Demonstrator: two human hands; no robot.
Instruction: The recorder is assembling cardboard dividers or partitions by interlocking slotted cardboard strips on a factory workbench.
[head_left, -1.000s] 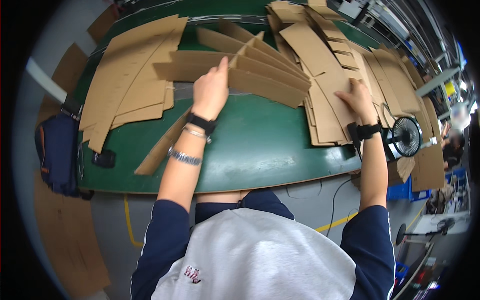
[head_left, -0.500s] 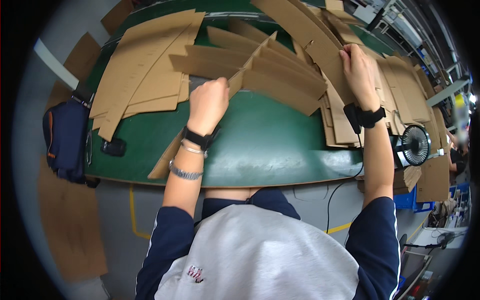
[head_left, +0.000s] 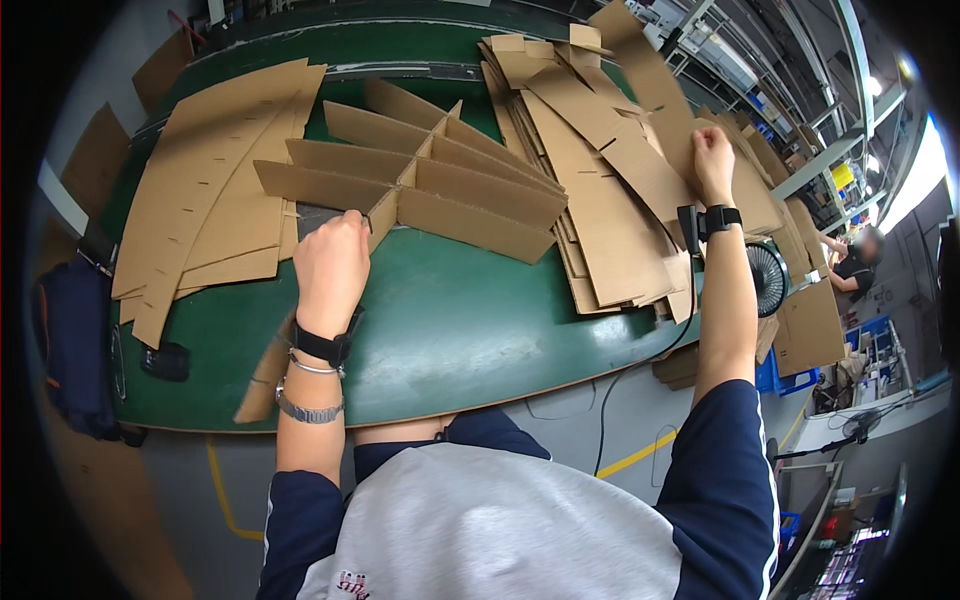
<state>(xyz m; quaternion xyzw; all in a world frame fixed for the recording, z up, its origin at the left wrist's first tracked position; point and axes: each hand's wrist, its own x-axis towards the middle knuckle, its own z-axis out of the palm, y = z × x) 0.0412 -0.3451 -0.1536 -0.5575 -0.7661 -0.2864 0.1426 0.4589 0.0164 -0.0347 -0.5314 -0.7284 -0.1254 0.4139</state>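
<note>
A cardboard divider (head_left: 480, 188) stands on the green table, with several upright strips crossing one long slotted strip. My left hand (head_left: 333, 262) is closed on the near end of that long strip (head_left: 384, 216). To the right, over a pile of flat cardboard, my right hand (head_left: 713, 165) is closed on a long cardboard strip (head_left: 650, 75), which slants away up and to the left. Its far part is blurred by motion. The fingertips of both hands are partly hidden.
Flat slotted cardboard sheets (head_left: 215, 170) lie at left, a stack of cardboard strips (head_left: 600, 225) at right. On the green table (head_left: 470, 320) are a dark mouse-like object (head_left: 165, 362) and a loose strip (head_left: 265, 370). A small black fan (head_left: 768, 280) and a person (head_left: 858, 265) are farther right.
My right hand has moved right with the long strip, away from the divider and farther from my left hand. The left hand stays on the divider. The view has shifted.
</note>
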